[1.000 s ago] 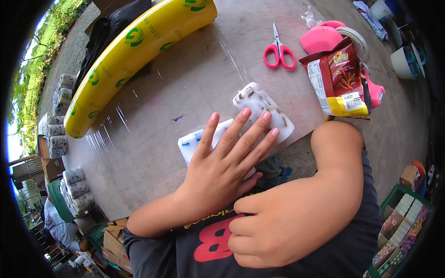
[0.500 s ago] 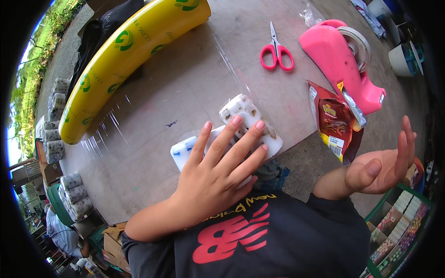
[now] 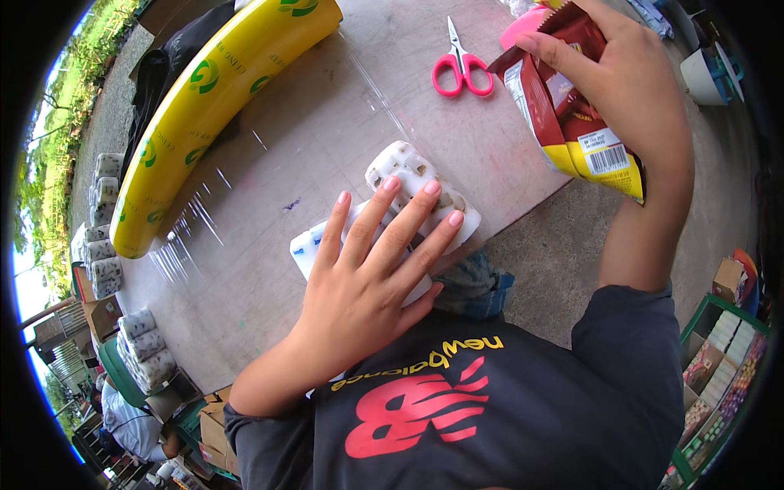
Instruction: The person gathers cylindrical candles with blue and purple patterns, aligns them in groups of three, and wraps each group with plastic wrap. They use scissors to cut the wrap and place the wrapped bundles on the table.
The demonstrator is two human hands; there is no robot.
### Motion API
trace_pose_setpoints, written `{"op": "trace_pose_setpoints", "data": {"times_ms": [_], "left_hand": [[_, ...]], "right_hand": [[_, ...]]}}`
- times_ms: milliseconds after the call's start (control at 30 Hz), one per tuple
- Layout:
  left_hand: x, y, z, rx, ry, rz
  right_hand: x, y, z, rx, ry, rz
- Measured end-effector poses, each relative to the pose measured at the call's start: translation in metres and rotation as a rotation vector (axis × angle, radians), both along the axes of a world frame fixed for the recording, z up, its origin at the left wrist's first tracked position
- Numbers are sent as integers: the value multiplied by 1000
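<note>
My left hand (image 3: 371, 273) lies flat, fingers spread, pressing down on a white wrapped bundle of small packs (image 3: 408, 175) at the near edge of the table (image 3: 327, 139). A white and blue pack (image 3: 306, 243) sticks out from under the palm on the left. My right hand (image 3: 633, 90) is raised over the table's right side and grips a red and yellow snack packet (image 3: 567, 122) by its upper part.
A big yellow roll of plastic film (image 3: 204, 106) lies across the table's far left, with film stretched over the top. Red-handled scissors (image 3: 459, 69) lie at the back. A pink tape dispenser (image 3: 523, 20) peeks out behind the packet. Wrapped bundles (image 3: 102, 220) are stacked at left; crates of goods (image 3: 723, 351) at right.
My right hand rose from low at the right to above the table and now holds the snack packet, which lay on the table half a second ago. My left hand stayed pressed on the bundle.
</note>
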State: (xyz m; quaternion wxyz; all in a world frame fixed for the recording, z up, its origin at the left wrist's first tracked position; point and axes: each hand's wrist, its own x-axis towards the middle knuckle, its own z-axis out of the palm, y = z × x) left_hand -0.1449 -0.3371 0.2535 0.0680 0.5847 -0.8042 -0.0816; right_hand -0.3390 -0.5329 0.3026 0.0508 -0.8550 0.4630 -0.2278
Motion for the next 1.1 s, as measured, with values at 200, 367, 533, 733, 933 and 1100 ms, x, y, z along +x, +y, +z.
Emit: {"op": "trace_pose_setpoints", "data": {"times_ms": [200,367,533,733,933,1100], "left_hand": [[0,-2,2,-26,17,-31],[4,-2,2,-56,78,-52],[11,9,-7,-64,51,28],[22,21,7,-29,97,131],[29,28,-13,-73,154,204],[23,26,-17,-95,233,260]], "right_hand": [[64,-33,45,141,528,-140],[54,-31,43,-32,471,-99],[44,-9,3,-329,-168,374],[8,53,-61,388,-211,749],[32,45,-90,385,-241,904],[34,50,-86,348,-268,871]]}}
